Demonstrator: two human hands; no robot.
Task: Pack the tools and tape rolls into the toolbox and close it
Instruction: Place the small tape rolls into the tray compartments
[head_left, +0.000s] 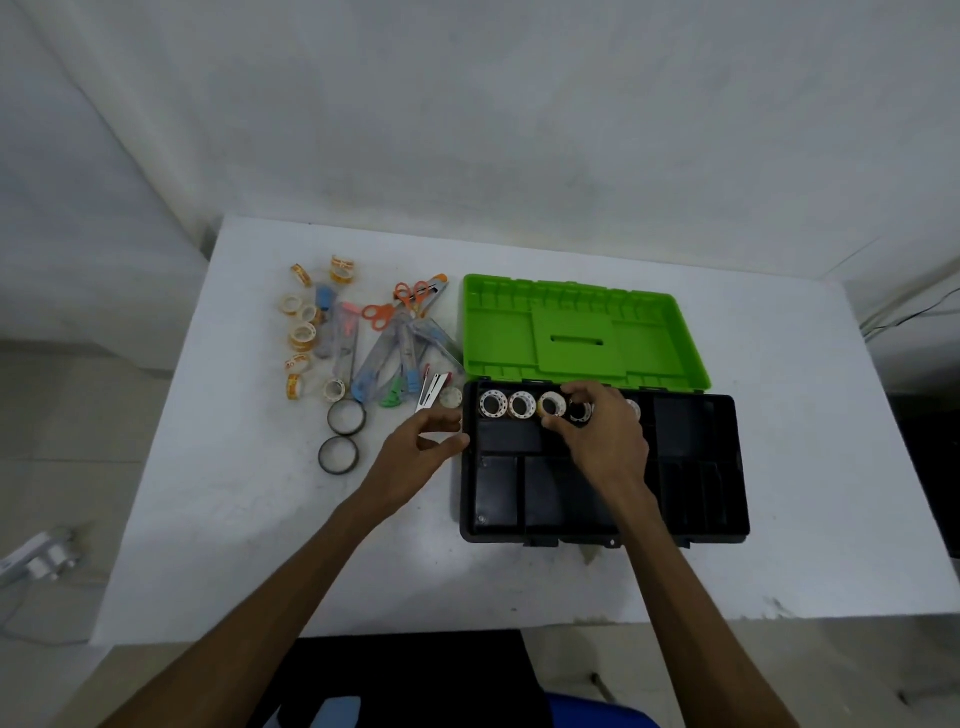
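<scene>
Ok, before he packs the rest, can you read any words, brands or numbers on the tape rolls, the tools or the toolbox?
None can be read.
Orange-and-white tape rolls left of the tools: red print on the wrappers, too blurred to read.
Clear tool packs: no print that can be made out.
Green toolbox lid and black toolbox tray: no lettering visible.

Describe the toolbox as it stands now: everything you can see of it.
The toolbox lies open on the table's right half: a black plastic base split into compartments, its green lid swung flat behind. Tape rolls stand in a row in the far compartment. The right hand reaches into that row; the left hand is at the left wall.
</scene>
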